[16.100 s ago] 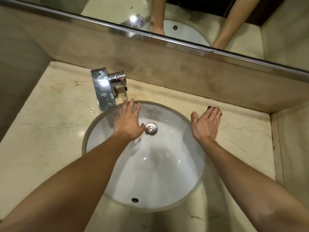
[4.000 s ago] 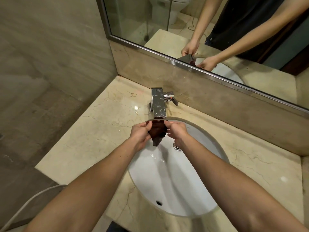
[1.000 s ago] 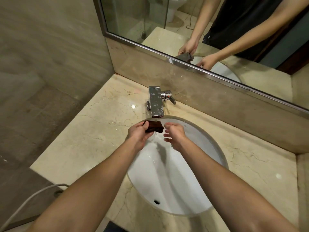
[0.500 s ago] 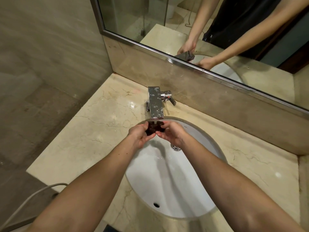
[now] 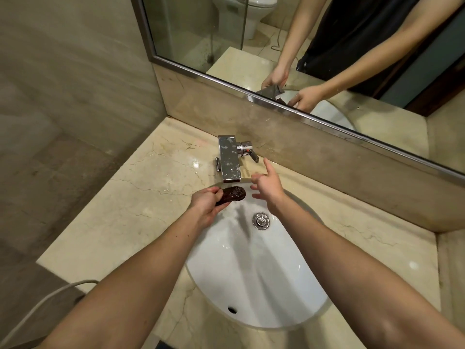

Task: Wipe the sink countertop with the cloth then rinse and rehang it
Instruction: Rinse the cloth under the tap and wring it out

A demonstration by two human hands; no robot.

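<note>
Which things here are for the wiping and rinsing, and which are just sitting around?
For the job:
- cloth, bunched in the left hand
- right hand, open near the faucet lever
- faucet
- sink
- countertop

Just there:
- mirror
- toilet reflected in it
- cable at lower left
</note>
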